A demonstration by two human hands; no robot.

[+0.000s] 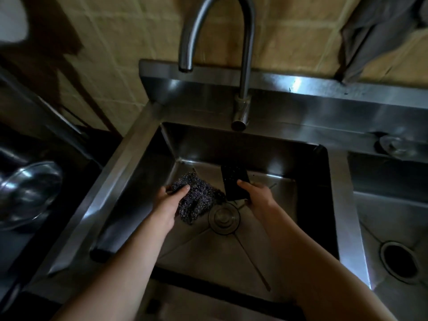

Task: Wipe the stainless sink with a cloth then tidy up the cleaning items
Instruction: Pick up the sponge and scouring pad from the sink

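Over steel sink (129,172), left hand (171,201) grips sparkly cloth (202,196), right hand (257,196) flat pad (233,181).

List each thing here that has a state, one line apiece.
Left hand, gripping the glittery scouring cloth.
Right hand, holding the dark sponge.
Faucet, no water running.
Strainer, seated in the sink drain.
Right basin drain, uncovered.
Grey cloth, hanging on the wall.

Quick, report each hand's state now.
Left hand: grips the glittery scouring cloth.
Right hand: holds the dark rectangular sponge.
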